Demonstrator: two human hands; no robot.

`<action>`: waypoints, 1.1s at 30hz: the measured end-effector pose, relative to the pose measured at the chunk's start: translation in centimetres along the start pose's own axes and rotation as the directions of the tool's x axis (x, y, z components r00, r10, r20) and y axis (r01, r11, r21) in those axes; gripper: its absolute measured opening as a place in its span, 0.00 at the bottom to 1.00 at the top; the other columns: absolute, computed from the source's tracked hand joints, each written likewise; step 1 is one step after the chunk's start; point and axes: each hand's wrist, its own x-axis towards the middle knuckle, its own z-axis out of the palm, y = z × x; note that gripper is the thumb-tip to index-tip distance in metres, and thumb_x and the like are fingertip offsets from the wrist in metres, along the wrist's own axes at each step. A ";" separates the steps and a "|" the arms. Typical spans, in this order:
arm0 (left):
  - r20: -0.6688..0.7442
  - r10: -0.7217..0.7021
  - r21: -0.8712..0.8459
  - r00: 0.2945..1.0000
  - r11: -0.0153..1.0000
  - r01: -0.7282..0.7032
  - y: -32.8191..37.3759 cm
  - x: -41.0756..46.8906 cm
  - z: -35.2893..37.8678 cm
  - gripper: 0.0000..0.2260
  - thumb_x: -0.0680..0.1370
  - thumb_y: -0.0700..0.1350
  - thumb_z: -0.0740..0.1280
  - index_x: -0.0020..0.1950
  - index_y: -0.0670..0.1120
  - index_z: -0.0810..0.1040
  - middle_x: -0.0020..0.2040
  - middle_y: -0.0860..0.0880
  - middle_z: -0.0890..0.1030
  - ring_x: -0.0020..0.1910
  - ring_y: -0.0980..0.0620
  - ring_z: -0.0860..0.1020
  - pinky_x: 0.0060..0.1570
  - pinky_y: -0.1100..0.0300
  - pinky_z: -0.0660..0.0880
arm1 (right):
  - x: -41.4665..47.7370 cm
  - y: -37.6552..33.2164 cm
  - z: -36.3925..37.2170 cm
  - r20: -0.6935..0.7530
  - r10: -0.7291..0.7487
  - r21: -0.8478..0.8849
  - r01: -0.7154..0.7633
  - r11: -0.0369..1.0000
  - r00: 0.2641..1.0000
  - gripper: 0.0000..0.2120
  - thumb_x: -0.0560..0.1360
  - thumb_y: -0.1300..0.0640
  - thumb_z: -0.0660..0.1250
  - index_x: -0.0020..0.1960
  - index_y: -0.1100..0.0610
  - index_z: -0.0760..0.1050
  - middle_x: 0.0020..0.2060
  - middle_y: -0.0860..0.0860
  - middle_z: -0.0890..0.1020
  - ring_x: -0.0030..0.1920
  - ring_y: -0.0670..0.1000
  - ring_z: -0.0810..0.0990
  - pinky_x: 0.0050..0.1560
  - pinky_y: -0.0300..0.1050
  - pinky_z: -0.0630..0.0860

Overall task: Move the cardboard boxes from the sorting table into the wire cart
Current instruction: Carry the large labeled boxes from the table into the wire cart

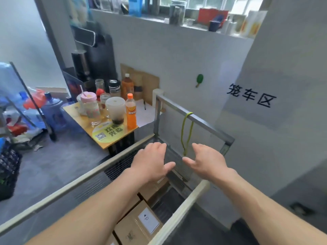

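The wire cart [194, 119] stands in front of me, its pale rails running left and right below my arms. Several cardboard boxes lie inside it; the nearest cardboard box [134, 227] carries a white label, and another cardboard box [152, 188] sits beyond it under my left wrist. My left hand [152, 161] and my right hand [205, 160] hover above the cart's far end, palms facing each other, fingers spread, holding nothing. The sorting table is out of view.
A small yellow table [88, 128] with cups, jars and an orange drink bottle [131, 112] stands left of the cart. Water jugs [53, 110] and bags lie on the floor at left. A green cord [187, 131] hangs from the cart rail. White walls stand behind and right.
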 end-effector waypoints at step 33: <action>0.002 0.717 -0.023 0.697 0.697 -0.717 25.2 -12.2 -1.7 0.35 0.78 0.67 0.59 0.78 0.47 0.61 0.77 0.49 0.65 0.76 0.48 0.62 0.69 0.48 0.67 | -36.0 8.5 -8.7 -0.227 0.696 0.033 -0.709 0.704 0.681 0.33 0.78 0.32 0.59 0.74 0.53 0.66 0.69 0.51 0.76 0.67 0.55 0.75 0.62 0.55 0.75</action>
